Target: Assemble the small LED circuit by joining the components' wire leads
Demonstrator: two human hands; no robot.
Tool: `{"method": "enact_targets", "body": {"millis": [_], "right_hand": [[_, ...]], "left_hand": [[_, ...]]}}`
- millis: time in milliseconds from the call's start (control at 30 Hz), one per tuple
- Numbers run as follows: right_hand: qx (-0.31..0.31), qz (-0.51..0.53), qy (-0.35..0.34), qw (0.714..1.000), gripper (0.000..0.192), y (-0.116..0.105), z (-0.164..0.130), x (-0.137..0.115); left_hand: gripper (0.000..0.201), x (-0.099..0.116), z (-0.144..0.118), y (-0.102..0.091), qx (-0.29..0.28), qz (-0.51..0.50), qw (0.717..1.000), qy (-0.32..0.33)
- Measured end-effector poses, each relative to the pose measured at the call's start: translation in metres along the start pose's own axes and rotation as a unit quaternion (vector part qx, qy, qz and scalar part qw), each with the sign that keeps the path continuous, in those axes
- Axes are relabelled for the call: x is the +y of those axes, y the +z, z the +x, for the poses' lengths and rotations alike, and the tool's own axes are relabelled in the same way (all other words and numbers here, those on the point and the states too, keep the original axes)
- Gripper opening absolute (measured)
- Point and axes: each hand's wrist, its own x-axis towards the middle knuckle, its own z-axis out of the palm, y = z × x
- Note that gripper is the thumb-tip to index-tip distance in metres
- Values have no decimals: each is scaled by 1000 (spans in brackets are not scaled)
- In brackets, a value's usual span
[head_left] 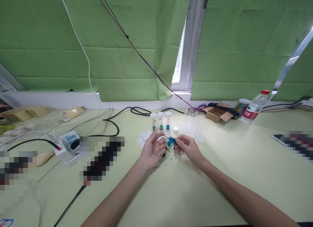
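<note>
Your right hand (187, 148) has its fingertips pressed together on a small blue component (172, 140) with thin wire legs, held just above the table (220, 175) between your two hands. Your left hand (153, 150) is curled, thumb and fingers closed around a small white cap (160, 138), its fingertips just beside the blue part. A second blue piece (169, 143) sits just below the pinched one; whether either hand touches it, you cannot tell from here. A few loose wire legs lie on the table under your hands.

Just beyond your fingers stand three clear tubes with white lids (160, 120), upright in a row, each with a small blue or green part inside. Loose white caps (143, 137) lie scattered to their left, and an empty clear tube (189, 124) stands to their right. Farther right are an open cardboard box (216, 113) and a water bottle (254, 109). A white power strip (69, 144) lies well apart on the left, with black cables (114, 122) running across the table.
</note>
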Motion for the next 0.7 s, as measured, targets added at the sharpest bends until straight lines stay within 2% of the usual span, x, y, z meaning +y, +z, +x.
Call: {"method": "enact_targets", "body": {"millis": [367, 700], "right_hand": [[1, -1, 1, 1000, 40, 0, 0, -1], [-5, 3, -1, 1000, 39, 0, 0, 1]], "left_hand": [[29, 0, 5, -6, 1, 14, 1000, 7], [27, 2, 3, -2, 43, 41, 998, 14]]}}
